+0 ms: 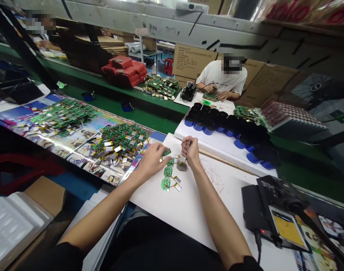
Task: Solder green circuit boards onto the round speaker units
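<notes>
The bench [78, 150] is covered with printed pictures on its left part, and a white sheet [185, 214] lies on it further right. Across from it, a person in a white shirt [224, 79] bends over another green board. An opened carton [44, 195] with white foam stands below the bench's near edge, at the left. Along the far edge of the white sheet, a white slab [205, 142] carries rows of black and blue round pieces [231, 126]. Toward the bench's right end sits a black device [281, 210] with a yellow pad and a red light.

On the printed part, one pile of green boards [64, 114] lies by the far edge; a second pile [121, 139], mixed with silver batteries, lies close to the sheet's left edge.

The left hand [153, 156] is at the far end of the strip, its thumb and fingers parted in a loose grip; whether they pinch anything I cannot tell. The right hand [191, 151] is curled tight, its grip around a thin dark tool [189, 143].

Between and below the hands, the strip of green boards [167, 172] runs across the sheet's left half toward its near edge. Two small batteries [177, 183] lie just right of its near end, joined by wires.
</notes>
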Available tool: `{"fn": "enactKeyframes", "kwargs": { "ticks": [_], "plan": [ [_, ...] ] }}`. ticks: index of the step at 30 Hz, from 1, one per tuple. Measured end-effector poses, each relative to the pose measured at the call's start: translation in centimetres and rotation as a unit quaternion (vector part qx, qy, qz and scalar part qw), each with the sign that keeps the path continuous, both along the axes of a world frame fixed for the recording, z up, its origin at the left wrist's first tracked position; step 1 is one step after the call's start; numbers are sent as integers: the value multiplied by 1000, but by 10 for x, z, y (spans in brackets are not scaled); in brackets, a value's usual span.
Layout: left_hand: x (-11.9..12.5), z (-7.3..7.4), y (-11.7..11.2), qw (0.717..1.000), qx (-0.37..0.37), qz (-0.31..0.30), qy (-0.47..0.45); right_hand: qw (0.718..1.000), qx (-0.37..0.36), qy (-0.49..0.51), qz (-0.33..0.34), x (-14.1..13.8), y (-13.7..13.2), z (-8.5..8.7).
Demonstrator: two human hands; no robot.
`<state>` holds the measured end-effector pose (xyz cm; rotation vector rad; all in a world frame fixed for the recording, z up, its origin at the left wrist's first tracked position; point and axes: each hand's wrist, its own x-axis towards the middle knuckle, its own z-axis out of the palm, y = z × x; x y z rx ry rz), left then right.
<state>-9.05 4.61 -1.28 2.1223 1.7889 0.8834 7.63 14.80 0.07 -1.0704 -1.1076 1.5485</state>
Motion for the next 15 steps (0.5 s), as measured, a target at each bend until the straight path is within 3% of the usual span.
{"fn": "enactKeyframes", "kwargs": {
  "ticks": [2,3,7,15],
  "plan": [
    [10,-2,-19,993,-58,-73,72,1000,-8,-4,-1,3,0,-5],
    [15,-3,-27,988,-92,-78,101,1000,-9,-7,-3,4,0,-7],
    [30,-2,-42,971,-173,-8,165,1000,5,-30,1,6,-2,-15],
    [17,16,-34,944,-272,9,184,995,49,-82,18,2,-2,-25]
  ]
}}
